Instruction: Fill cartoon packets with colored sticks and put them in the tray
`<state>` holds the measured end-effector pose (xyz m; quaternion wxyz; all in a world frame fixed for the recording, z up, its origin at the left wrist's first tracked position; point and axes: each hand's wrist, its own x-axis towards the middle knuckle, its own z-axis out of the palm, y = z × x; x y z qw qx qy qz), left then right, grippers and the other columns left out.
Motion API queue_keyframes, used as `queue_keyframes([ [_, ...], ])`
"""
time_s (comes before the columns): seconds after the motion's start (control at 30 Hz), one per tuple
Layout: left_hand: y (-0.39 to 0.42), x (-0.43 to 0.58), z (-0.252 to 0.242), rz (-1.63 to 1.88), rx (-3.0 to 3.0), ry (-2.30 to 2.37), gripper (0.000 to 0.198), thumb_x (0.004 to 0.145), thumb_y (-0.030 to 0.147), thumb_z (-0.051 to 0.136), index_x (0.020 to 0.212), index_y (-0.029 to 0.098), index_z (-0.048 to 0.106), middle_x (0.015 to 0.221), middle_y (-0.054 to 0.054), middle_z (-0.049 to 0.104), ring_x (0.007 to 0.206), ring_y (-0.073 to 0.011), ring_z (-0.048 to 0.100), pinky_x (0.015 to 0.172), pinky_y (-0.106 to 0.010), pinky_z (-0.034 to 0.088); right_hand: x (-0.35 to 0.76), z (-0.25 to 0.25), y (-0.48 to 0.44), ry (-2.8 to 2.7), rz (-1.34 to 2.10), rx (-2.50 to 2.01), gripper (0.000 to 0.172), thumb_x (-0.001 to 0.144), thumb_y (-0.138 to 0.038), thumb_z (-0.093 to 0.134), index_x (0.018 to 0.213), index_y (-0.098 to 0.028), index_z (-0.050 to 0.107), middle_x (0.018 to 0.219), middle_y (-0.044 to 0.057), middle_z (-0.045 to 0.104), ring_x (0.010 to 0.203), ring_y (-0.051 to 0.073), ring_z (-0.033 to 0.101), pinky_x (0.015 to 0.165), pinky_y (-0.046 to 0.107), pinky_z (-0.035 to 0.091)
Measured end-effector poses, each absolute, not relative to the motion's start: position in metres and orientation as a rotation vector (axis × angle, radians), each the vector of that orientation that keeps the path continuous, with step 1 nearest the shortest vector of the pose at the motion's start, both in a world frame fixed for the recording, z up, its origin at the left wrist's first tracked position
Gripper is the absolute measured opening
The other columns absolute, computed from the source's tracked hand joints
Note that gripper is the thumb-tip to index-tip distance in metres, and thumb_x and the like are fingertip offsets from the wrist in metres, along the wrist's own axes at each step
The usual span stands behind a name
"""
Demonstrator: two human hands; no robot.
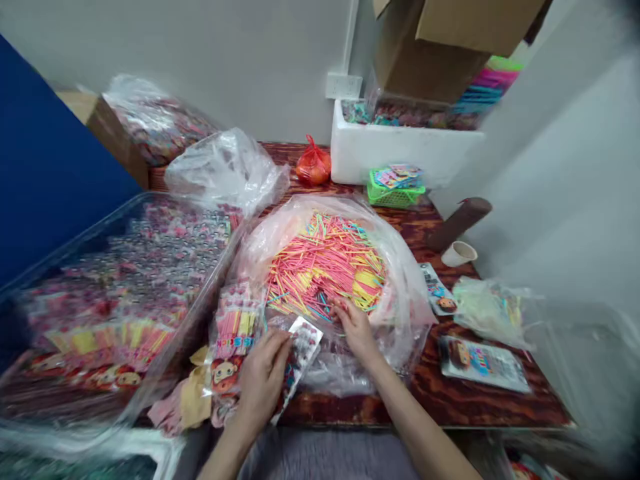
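Note:
My left hand is closed around a printed plastic packet with a silvery part, tilted in front of me. My right hand reaches to the near edge of a heap of thin coloured sticks, mostly pink with some yellow and blue. Its fingertips are pinched together, but what lies between them is too small to make out. The sticks lie in a large clear plastic bag with its mouth spread wide. Beside my left hand, filled packets show pink and yellow sticks and a cartoon figure.
At the left stands a large clear bin of filled packets. More packets lie at the right, near a paper cup and a brown cylinder. Behind are a green basket, a red bag and a white foam box.

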<state>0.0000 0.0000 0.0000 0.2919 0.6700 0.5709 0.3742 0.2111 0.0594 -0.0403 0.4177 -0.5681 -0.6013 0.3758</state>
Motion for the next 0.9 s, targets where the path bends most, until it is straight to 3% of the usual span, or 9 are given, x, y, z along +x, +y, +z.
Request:
queue_keyframes([
  [0.2, -0.004, 0.0, 0.005, 1.028, 1.772, 1.462, 0.016, 0.095, 0.027, 0.05, 0.09, 0.021, 0.064, 0.091, -0.004, 0.065, 0.088, -0.0177, 0.062, 0.079, -0.027, 0.046, 0.226, -0.004, 0.115, -1.875, 0.46, -1.614, 0.017, 0.086, -0.014, 0.041, 0.086, -0.02, 0.057, 0.07, 0.003, 0.059, 0.066, 0.018, 0.053, 0.063, 0.027, 0.035],
  [0.3, -0.007, -0.001, 0.008, 1.036, 1.776, 1.451, 0.017, 0.095, 0.026, 0.049, 0.09, 0.021, 0.064, 0.09, -0.004, 0.064, 0.087, -0.0178, 0.062, 0.077, -0.026, 0.047, 0.227, 0.005, 0.127, -1.87, 0.392, -1.597, 0.016, 0.084, -0.014, 0.042, 0.073, -0.021, 0.051, 0.068, 0.003, 0.056, 0.066, 0.019, 0.051, 0.064, 0.028, 0.035],
  [0.37, -0.009, -0.002, 0.01, 1.024, 1.786, 1.447, 0.017, 0.096, 0.025, 0.048, 0.088, 0.02, 0.063, 0.088, -0.004, 0.064, 0.085, -0.0177, 0.062, 0.075, -0.027, 0.047, 0.226, 0.006, 0.124, -1.73, 0.539, -1.535, 0.015, 0.086, -0.02, 0.043, 0.072, -0.021, 0.05, 0.069, 0.003, 0.057, 0.067, 0.018, 0.053, 0.066, 0.029, 0.037],
  [0.47, -0.009, -0.002, 0.017, 0.983, 1.831, 1.422, 0.017, 0.096, 0.024, 0.046, 0.089, 0.02, 0.061, 0.09, -0.005, 0.064, 0.088, -0.0174, 0.063, 0.077, -0.027, 0.049, 0.221, 0.001, 0.106, -1.466, 1.023, -1.368, 0.014, 0.087, -0.031, 0.049, 0.081, -0.021, 0.055, 0.07, 0.0, 0.06, 0.064, 0.016, 0.055, 0.063, 0.027, 0.041],
  [0.6, 0.002, 0.011, 0.031, 0.975, 2.013, 1.331, 0.017, 0.096, 0.019, 0.044, 0.095, 0.02, 0.06, 0.13, -0.012, 0.058, 0.119, -0.0207, 0.056, 0.097, -0.034, 0.047, 0.213, -0.013, 0.072, -1.279, 1.44, -1.196, 0.023, 0.084, -0.036, 0.059, 0.099, -0.019, 0.064, 0.072, -0.001, 0.062, 0.063, 0.014, 0.056, 0.063, 0.026, 0.044],
  [0.73, 0.022, 0.034, 0.034, 0.85, 2.368, 1.133, 0.02, 0.094, 0.011, 0.041, 0.094, 0.017, 0.06, 0.156, -0.013, 0.033, 0.145, -0.0249, 0.028, 0.115, -0.046, 0.032, 0.211, -0.027, 0.051, -1.311, 1.394, -1.162, 0.017, 0.084, -0.034, 0.061, 0.091, -0.02, 0.067, 0.083, 0.002, 0.066, 0.079, 0.017, 0.061, 0.075, 0.029, 0.047],
  [0.9, 0.034, 0.054, 0.019, 0.635, 2.535, 0.966, 0.023, 0.092, 0.006, 0.04, 0.1, 0.015, 0.059, 0.148, -0.015, 0.046, 0.141, -0.0201, 0.036, 0.118, -0.046, 0.029, 0.213, -0.039, 0.043, -1.415, 1.182, -1.116, 0.021, 0.088, -0.033, 0.055, 0.101, -0.02, 0.066, 0.09, 0.004, 0.068, 0.085, 0.02, 0.06, 0.08, 0.031, 0.049],
])
